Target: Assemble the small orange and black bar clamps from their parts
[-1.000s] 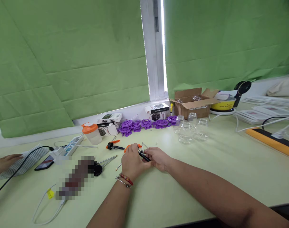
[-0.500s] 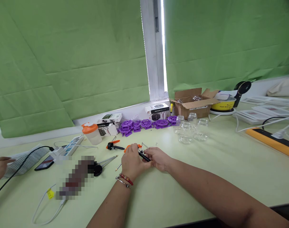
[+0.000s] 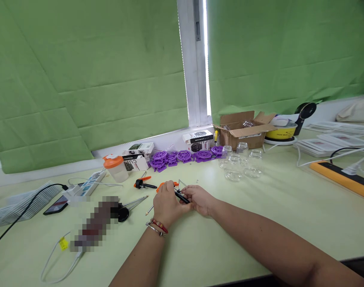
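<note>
Plenty of bare table (image 3: 218, 247) between the near edge and both hands. The co-worker's hand that was far off to the left hand's side, on the grey stack (image 3: 17, 203), is gone now. Left hand (image 3: 167, 205) and right hand (image 3: 200, 199) sit together, fingers pinched on a small black tool (image 3: 181, 196), forearms resting low. Just beyond lies an orange-handled tool (image 3: 164, 184), further back purple parts (image 3: 182, 156) and glass jars (image 3: 238, 165).

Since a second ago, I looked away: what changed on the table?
Another person's hand at the far left edge pulled back off the grey stack and left the view. The left hand and right hand stayed together on the small black tool.
</note>
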Demonstrator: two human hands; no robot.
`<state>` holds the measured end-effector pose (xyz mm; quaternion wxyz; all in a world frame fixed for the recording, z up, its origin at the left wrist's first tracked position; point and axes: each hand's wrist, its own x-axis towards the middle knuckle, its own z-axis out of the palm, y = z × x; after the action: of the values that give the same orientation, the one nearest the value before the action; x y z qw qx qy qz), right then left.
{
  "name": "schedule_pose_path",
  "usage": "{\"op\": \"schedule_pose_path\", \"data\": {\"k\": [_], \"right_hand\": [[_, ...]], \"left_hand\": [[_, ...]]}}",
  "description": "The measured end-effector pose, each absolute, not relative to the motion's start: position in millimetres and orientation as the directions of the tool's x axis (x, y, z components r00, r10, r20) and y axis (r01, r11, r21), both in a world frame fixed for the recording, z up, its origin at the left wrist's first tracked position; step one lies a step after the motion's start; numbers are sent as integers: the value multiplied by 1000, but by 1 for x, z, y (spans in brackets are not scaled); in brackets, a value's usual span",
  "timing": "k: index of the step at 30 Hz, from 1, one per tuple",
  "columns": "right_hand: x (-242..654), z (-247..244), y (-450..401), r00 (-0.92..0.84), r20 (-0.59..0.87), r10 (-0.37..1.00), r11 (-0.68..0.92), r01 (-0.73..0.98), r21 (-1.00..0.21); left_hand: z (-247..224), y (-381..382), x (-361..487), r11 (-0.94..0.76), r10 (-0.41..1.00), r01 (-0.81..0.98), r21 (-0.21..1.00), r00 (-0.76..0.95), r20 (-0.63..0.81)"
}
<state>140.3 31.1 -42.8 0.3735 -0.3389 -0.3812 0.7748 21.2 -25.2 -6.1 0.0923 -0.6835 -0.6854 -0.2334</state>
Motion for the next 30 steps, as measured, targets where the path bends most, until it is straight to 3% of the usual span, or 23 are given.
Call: {"op": "schedule_pose_path", "data": {"k": [30], "right_hand": [[139, -40, 28, -474, -247, 845, -417, -296, -859]], "left_hand": [[-5, -26, 21, -37, 894, 980, 195, -55, 445]]}}
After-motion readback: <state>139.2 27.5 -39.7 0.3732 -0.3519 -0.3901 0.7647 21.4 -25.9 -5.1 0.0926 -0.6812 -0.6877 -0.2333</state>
